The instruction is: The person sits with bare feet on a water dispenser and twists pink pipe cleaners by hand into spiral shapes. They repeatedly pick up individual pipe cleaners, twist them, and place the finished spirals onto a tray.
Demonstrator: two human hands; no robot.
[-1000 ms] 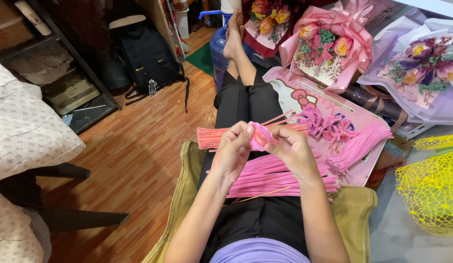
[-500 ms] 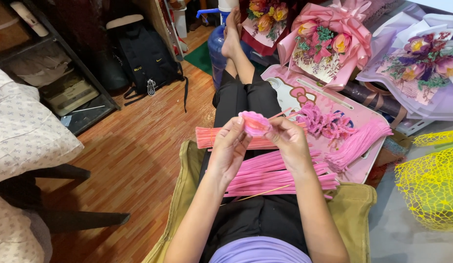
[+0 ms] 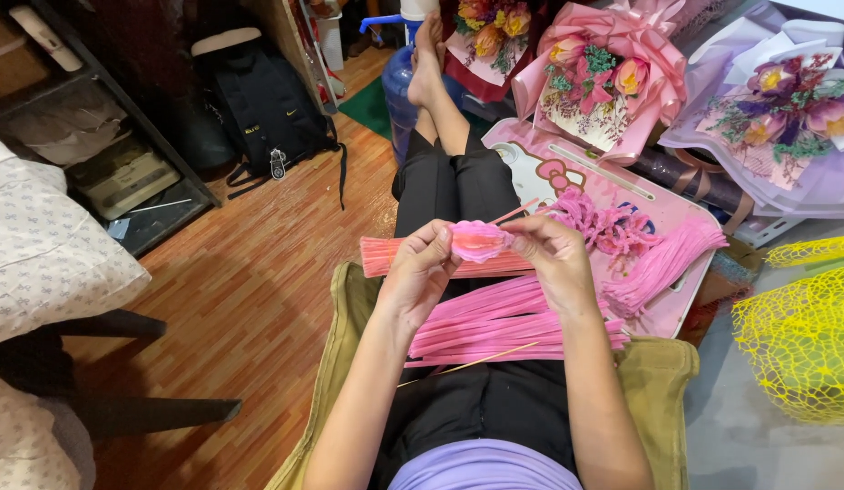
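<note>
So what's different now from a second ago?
The pink flower has gone from a loose tuft to a rounded bloom, turned between the fingers. Both the left hand and the right hand kept their grip. The pink stems stayed on the lap.

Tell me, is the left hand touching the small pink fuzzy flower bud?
Touching. The head view shows the left hand with its fingertips pressed against the small pink fuzzy flower bud, no gap between them; the right hand grips its other side.
</note>
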